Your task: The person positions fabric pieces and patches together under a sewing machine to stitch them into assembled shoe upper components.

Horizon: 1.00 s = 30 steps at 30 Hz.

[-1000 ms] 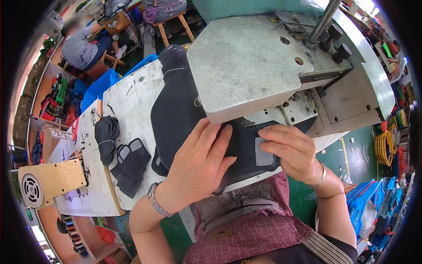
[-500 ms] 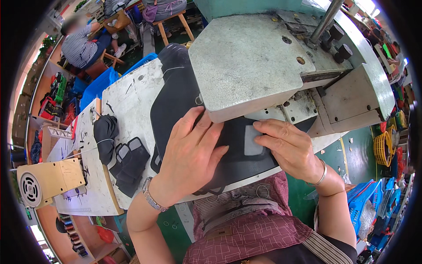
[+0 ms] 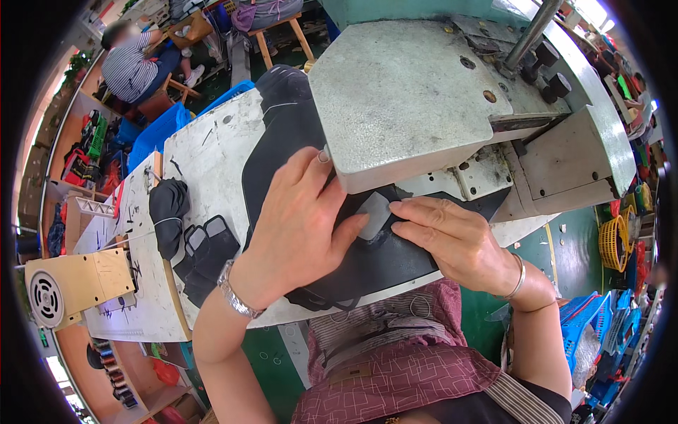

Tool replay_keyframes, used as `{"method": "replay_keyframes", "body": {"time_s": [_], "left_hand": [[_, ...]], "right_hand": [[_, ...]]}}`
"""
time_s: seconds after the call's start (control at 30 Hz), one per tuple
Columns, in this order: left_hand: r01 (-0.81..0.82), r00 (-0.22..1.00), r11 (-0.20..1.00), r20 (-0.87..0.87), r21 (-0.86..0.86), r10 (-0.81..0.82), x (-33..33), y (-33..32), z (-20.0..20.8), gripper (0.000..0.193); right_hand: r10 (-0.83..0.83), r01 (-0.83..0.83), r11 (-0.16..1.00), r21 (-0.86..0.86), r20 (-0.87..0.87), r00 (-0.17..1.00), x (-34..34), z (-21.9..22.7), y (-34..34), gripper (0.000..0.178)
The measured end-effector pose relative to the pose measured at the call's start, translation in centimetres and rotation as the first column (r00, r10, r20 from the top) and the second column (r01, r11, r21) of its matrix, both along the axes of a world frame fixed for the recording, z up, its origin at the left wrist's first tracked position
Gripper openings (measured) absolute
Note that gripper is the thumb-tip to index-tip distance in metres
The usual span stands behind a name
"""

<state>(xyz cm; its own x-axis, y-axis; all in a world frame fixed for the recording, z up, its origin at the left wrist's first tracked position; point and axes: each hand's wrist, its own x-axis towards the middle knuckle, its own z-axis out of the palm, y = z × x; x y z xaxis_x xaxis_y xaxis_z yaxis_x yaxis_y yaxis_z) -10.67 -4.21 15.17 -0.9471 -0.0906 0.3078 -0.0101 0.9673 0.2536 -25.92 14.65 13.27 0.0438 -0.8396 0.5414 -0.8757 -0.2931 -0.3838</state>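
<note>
A large black sheet [image 3: 395,256] lies under the pale grey metal head [image 3: 402,106] of a machine that looks like a sewing machine. On the sheet is a small grey patch [image 3: 375,214], now slanted, with creases in the black around it. My left hand [image 3: 296,222] rests over the sheet with fingers spread. Its thumb tip touches the patch's left side, and its fingertips reach beside the machine head. My right hand [image 3: 459,240] pinches the black sheet at the patch's right corner, fingers close together. The machine's working point is hidden under the head.
Small black pieces with cut-out loops [image 3: 206,251] and a tied black bundle [image 3: 168,218] lie left on the worn white table [image 3: 212,152]. A cream motor-like unit [image 3: 78,288] stands at far left. Blue baskets [image 3: 586,321] stand right. A person in stripes [image 3: 131,71] sits at upper left.
The grey patch has turned to a slant and shifted left, closer to the machine head. My right hand moved left with it, and my left thumb now touches it.
</note>
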Motion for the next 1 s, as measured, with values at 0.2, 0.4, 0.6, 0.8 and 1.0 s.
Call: {"method": "replay_keyframes", "body": {"time_s": [0.2, 0.4, 0.6, 0.8, 1.0], "left_hand": [[0.109, 0.994, 0.993, -0.012, 0.051, -0.109, -1.1, -1.9, 0.6, 0.043], [0.190, 0.981, 0.970, 0.015, 0.151, -0.195, -1.8, -3.5, 0.4, 0.041], [0.166, 0.982, 0.986, -0.098, 0.014, -0.164, -0.7, -2.4, -0.9, 0.028], [0.153, 0.963, 0.985, -0.210, -0.080, -0.167, -0.5, -1.8, -1.6, 0.021], [0.130, 0.976, 0.984, -0.160, -0.125, -0.150, 0.0, -0.5, -0.8, 0.031]], "right_hand": [[0.016, -0.014, 0.999, 0.038, -0.072, 0.997, 0.3, 0.2, -0.5, 0.035], [0.002, 0.004, 0.997, 0.071, -0.083, 0.997, 0.6, 0.5, -0.9, 0.036], [-0.003, 0.011, 0.996, 0.093, -0.080, 0.997, 0.5, 0.6, -1.1, 0.036], [-0.023, 0.028, 0.994, 0.103, -0.053, 0.998, 0.7, 0.5, -1.1, 0.032], [-0.040, 0.042, 0.995, 0.095, -0.023, 0.999, 0.6, 0.7, -1.0, 0.031]]}}
